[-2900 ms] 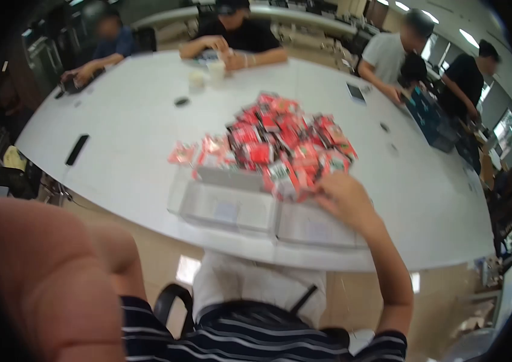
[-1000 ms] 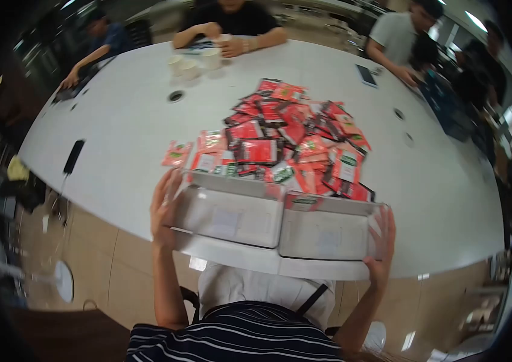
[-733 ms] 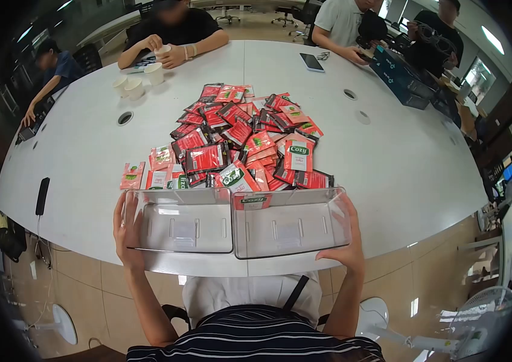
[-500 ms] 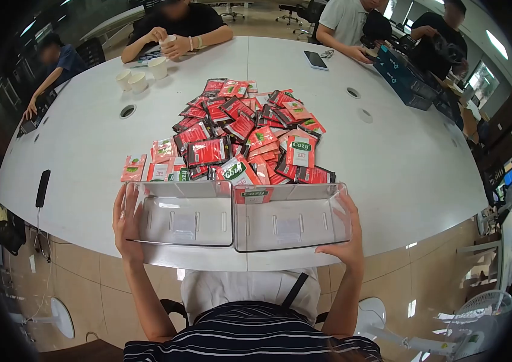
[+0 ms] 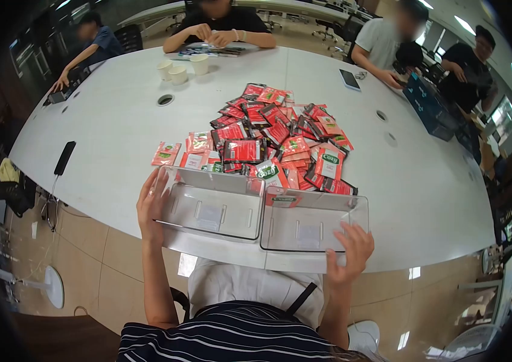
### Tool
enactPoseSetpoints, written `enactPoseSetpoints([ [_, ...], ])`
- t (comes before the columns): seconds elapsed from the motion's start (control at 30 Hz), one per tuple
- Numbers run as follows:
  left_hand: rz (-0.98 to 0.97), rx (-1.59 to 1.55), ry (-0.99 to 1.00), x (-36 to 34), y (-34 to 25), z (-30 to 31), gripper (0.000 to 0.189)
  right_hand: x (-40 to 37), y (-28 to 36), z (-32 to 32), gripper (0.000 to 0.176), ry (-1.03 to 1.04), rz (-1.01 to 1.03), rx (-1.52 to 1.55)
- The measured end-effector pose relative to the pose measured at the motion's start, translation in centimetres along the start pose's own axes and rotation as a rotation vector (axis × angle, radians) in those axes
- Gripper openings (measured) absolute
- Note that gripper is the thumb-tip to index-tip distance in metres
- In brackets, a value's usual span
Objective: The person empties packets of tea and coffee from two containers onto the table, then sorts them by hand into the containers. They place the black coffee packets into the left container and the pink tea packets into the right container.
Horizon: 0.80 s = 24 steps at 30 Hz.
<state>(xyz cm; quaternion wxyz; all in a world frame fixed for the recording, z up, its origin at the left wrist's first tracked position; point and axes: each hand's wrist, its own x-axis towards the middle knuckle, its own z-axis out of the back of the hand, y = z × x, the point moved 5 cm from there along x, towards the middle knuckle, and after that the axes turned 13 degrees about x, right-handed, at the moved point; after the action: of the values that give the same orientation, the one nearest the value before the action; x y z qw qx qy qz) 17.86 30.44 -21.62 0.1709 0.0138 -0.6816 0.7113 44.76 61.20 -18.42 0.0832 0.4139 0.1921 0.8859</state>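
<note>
While left hand (image 5: 151, 208) touches left bin (image 5: 232, 215) | right hand (image 5: 352, 252) near right bin (image 5: 286, 226) | each grip spread

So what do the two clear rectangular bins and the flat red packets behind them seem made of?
Two clear rectangular bins: probably rigid, glossy plastic; their walls are see-through and catch highlights. Flat red packets: likely shiny plastic film, perhaps foil-lined, judging by glints.
</note>
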Motion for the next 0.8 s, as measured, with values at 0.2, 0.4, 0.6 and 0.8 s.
enactPoseSetpoints([
  [0.2, -0.014, -0.024, 0.019, -0.2, 0.2, 0.1, 0.071, 3.7, 3.4, -2.1, 0.024, -0.040, 0.010, 0.031],
  [0.4, 0.002, -0.067, -0.010, -0.2, -0.2, 0.0, 0.062, 3.6, 4.9, -3.5, 0.024, -0.003, 0.149, 0.028],
  [0.6, 0.022, -0.042, 0.036, -0.3, -0.3, 0.1, 0.066, 6.1, 4.8, -5.0, 0.027, 0.455, 0.078, 0.266],
  [0.8, 0.007, -0.070, 0.004, -0.2, -0.5, 0.3, 0.061, 9.0, 4.6, -8.2, 0.040, 1.118, 0.126, -0.010],
])
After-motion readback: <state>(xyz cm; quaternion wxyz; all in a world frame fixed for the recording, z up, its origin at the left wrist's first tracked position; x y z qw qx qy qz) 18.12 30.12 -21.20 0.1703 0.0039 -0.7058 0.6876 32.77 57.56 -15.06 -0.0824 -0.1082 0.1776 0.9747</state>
